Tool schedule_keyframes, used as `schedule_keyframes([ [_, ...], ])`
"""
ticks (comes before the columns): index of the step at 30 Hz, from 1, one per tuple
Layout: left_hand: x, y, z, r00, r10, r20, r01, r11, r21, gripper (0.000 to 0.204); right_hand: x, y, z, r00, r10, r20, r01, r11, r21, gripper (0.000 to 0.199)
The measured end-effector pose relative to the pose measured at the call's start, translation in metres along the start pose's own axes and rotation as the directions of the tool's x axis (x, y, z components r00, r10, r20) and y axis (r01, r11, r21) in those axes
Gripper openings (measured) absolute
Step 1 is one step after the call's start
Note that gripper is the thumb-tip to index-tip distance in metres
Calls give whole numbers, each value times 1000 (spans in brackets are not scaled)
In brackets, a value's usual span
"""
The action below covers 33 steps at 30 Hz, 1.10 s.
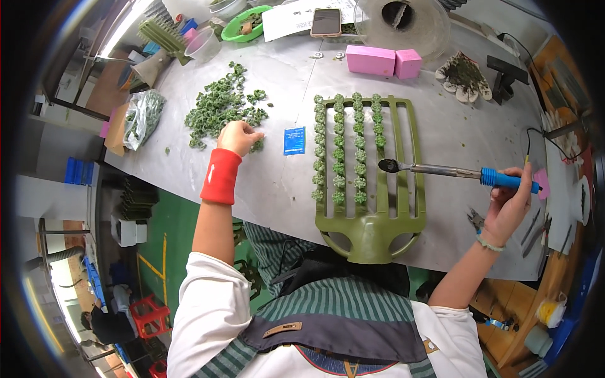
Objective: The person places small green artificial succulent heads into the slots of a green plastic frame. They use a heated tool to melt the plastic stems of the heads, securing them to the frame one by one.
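Observation:
My left hand (238, 137), a red wristband below it, is at the near edge of a loose pile of small green plastic rosettes (217, 107). Its fingers are pinched together; whatever is between them is too small to make out. A soldering iron (444, 171) with a blue handle is gripped in my right hand (506, 205). Its blackened, wide tip points left over the fourth slat of an olive-green plastic frame (370, 236). Rosettes line the three left slats in full rows. On the fourth slat, rosettes (378, 120) cover only the far part; the two right slats are bare.
A blue card (294, 141) lies between pile and frame. Behind are pink blocks (372, 61), a phone (326, 22), a green basket (247, 25) and a stained glove (464, 77). A plastic bag (144, 117) sits left; pliers (537, 236) lie right. The iron's cord hangs at right.

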<state>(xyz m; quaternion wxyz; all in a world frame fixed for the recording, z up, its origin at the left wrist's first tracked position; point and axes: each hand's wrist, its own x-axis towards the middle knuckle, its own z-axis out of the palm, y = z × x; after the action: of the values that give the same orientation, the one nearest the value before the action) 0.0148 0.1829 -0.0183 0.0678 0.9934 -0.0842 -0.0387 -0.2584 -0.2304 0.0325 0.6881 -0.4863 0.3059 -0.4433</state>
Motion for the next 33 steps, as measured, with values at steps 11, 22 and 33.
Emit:
schedule_keyframes([
  [11,-40,63,-22,958,271,97,-26,418,-908,20,-6,-7,-2,1000,-29,4,29,1000,5,36],
  [22,-91,180,0,763,621,-178,-595,569,-568,20,-3,6,-6,999,-34,11,34,999,-3,35],
  [33,-91,195,20,715,645,-270,-699,654,-290,22,-5,26,1,998,-6,57,2,998,59,35],
])
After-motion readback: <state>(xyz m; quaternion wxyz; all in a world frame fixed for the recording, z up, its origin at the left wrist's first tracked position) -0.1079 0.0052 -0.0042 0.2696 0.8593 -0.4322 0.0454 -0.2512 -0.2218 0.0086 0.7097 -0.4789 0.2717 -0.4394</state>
